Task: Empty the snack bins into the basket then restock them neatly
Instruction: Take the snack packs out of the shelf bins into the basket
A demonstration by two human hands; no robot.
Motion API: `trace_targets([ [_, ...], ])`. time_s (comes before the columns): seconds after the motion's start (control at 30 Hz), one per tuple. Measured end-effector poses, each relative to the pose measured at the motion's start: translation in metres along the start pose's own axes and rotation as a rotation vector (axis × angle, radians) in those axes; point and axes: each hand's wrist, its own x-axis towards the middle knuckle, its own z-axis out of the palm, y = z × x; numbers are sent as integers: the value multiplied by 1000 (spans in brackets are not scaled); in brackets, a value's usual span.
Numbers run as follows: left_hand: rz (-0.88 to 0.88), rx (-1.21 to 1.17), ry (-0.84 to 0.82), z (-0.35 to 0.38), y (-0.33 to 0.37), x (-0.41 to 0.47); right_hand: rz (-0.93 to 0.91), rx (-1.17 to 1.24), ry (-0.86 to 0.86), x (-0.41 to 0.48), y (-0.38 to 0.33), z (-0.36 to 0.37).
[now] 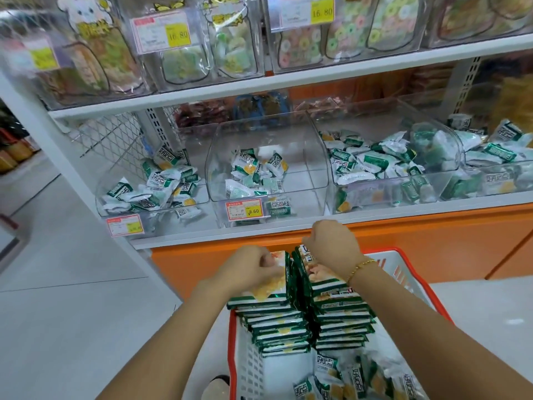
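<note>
Down in the basket [232, 342], the green-and-white snack packets stand on edge in two tight rows running away from the person. The left hand [253, 268] is at the far end of the left row of packets [277, 321], fingers curled, thumb and fingertips pinching the top edge of the end packet. The right hand [331, 243], a gold bracelet [360, 268] at the wrist, sits fisted over the far end of the right row of packets [340, 313], fingers curled down over the tops of the end packets; the grip itself is hidden behind the knuckles. At the basket's near end, loose packets [346, 376] lie jumbled. Beyond the basket, above an orange base panel [403, 249], three clear bins sit side by side on the shelf: the middle bin [302, 157] straight ahead with a small heap and a price tag [245, 210] on its front, the left bin [121, 210] with a scatter, the right bin [450, 145] fuller. Higher up, bagged sweets [346, 36] hang behind yellow labels.
</note>
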Motion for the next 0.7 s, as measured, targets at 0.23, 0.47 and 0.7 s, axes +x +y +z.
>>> trace_targets([
  [0.23, 124, -199, 651, -127, 10, 4, -359, 324, 201, 32, -31, -101],
  [0.47, -385, -8, 609, -182, -129, 16, -140, 252, -431, 154, -47, -78],
  [0.7, -455, 265, 395, -202, -179, 36, -151, 54, -700, 207, -59, -36],
])
